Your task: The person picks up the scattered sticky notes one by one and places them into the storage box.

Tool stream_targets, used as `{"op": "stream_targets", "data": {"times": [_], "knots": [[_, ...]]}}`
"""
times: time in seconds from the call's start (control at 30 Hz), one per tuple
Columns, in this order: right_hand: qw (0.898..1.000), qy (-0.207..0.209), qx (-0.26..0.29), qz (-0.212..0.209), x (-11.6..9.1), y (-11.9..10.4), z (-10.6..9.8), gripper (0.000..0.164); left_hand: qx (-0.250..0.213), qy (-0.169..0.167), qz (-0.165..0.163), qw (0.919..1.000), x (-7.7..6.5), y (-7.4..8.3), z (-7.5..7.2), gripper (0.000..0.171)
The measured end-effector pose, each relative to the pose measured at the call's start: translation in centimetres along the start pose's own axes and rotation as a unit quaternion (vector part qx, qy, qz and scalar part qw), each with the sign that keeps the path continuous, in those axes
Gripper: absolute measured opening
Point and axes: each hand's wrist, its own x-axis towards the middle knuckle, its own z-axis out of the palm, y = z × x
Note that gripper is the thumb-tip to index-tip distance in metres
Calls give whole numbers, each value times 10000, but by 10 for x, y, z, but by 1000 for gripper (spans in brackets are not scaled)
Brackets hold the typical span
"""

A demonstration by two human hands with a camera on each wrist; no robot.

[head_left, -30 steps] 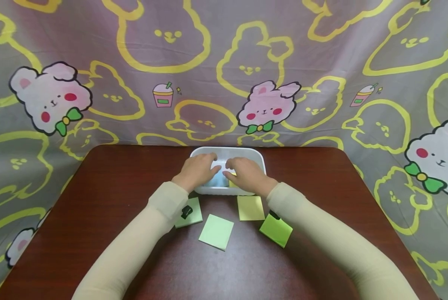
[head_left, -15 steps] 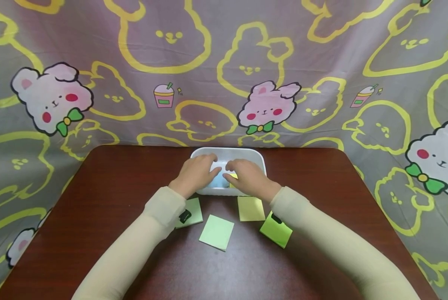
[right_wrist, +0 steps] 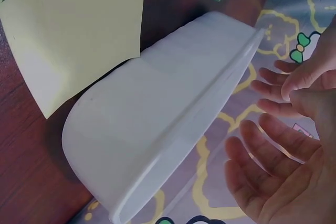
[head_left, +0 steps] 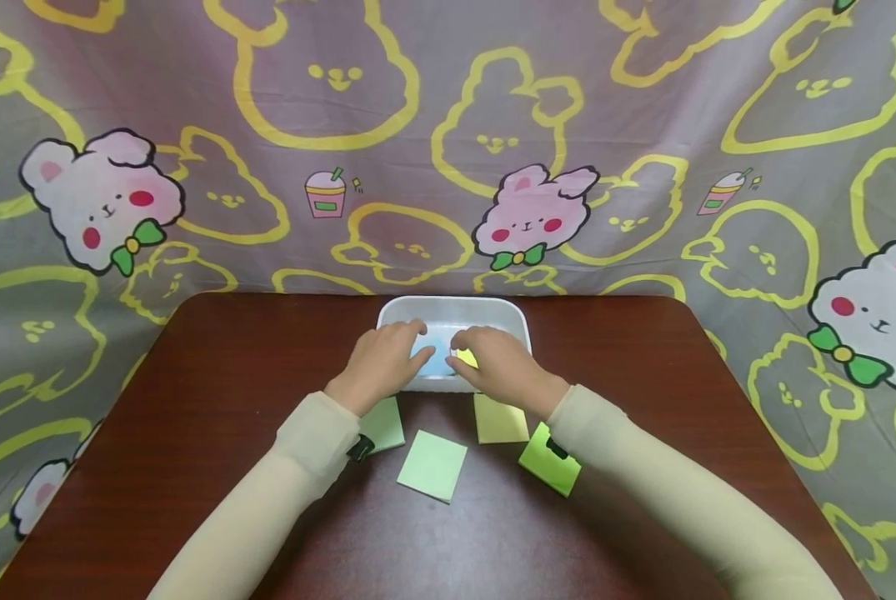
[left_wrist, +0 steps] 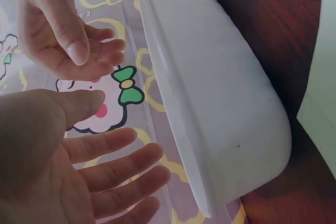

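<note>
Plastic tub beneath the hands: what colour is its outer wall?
White: the plastic tub's outer wall is plain, apart from a tiny dark speck; the left wrist view shows it best.

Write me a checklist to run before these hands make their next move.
1. Left hand empty: ok, fingers spread, nothing held.
2. Right hand empty: ok, nothing in its palm.
3. White bin upright on the table: ok.
4. Middle pale green pad uncovered: ok.
5. Bright green pad uncovered: not ok, black wrist gear overlaps it in the head view.
6. Number of things inside the bin: cannot tell, hands block the view.
</note>
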Motion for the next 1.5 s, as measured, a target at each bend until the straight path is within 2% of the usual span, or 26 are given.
{"op": "stream_targets", "data": {"times": [0.5,0.7,0.9,1.5], "knots": [[9999,79,-99,-61,-17,-5,-3,28,85,98,158,9998,-17,-1,0,37],[9997,84,-222,-27,-26,-6,-5,26,153,90,219,9996,-22,3,1,37],[9999,66,-112,19,-34,-8,-5,27,141,74,299,9994,-27,7,5,36],[9992,322,-219,-56,-58,-9,-5,23,111,442,641,9969,-44,14,13,31]]}}
